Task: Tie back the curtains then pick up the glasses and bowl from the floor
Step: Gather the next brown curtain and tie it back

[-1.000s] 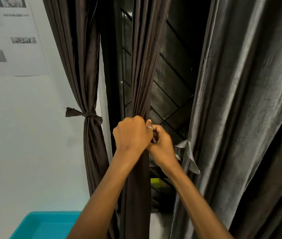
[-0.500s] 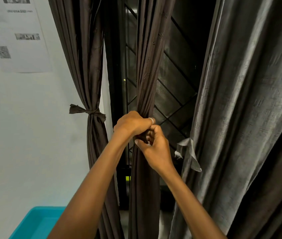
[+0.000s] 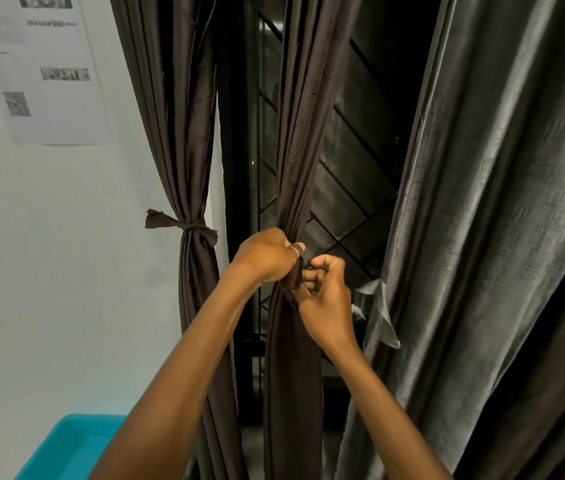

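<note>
On the wall at the left hangs a paper [image 3: 49,81], and a teal bin [image 3: 66,448] stands below it. The left curtain [image 3: 184,133] is already tied at its waist. Your left hand [image 3: 267,254] grips the gathered middle curtain [image 3: 295,375], which hangs in front of the window grille [image 3: 353,188]. Just beside it, your right hand [image 3: 326,303] pinches a dark strip [image 3: 295,277] at this curtain. At the right hangs the grey curtain [image 3: 482,237], with a ribbon [image 3: 379,306] dangling at its edge.

Left grip [image 3: 266,259] wears a thin silver ring [image 3: 295,251].
</note>
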{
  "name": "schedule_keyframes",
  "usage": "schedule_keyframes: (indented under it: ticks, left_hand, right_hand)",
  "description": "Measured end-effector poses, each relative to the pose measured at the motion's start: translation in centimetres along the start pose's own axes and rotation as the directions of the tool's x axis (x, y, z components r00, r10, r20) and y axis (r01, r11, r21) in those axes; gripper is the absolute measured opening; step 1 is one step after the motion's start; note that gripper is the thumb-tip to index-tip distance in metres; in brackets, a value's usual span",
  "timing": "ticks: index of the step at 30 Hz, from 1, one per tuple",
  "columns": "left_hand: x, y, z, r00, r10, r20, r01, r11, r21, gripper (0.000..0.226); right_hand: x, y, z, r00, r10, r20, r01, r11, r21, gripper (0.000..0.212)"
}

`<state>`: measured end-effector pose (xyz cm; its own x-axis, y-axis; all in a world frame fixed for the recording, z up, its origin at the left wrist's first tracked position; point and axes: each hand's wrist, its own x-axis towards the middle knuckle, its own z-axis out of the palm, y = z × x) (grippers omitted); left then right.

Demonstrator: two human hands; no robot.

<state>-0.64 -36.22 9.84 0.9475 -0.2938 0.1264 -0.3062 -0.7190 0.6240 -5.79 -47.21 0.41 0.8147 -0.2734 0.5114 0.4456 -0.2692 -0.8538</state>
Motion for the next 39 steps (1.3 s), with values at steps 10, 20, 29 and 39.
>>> schedule_keyframes:
  ticks: [10,20,29,39]
  left_hand:
    - [-0.6,-1.8,-0.1,0.994,0.108,0.004,-0.105,0.969,-0.222,0.017]
    - [-1.7,-1.9,0.6,0.979,0.204,0.027,-0.206,0.96,0.188,0.045]
    - [-2.2,-3.6,-1.0,0.955,0.284,0.091,-0.291,0.953,0.085,0.031]
    - [-3.0,-4.7,-1.9,0.922,0.377,0.092,-0.375,0.926,-0.037,0.022]
  right_hand:
    - [0.3,0.3,-1.1,0.992,0.124,0.02,-0.121,0.987,-0.103,0.029]
    - [0.7,-0.2,-1.2,0.967,0.096,0.236,-0.022,0.955,-0.296,0.014]
    - [2.5,-2.1,-3.8,0.95,-0.166,0.264,0.303,0.689,-0.658,0.004]
    - [5.4,-2.8,-4.0,0.84,-0.239,0.487,0.432,0.839,-0.332,0.002]
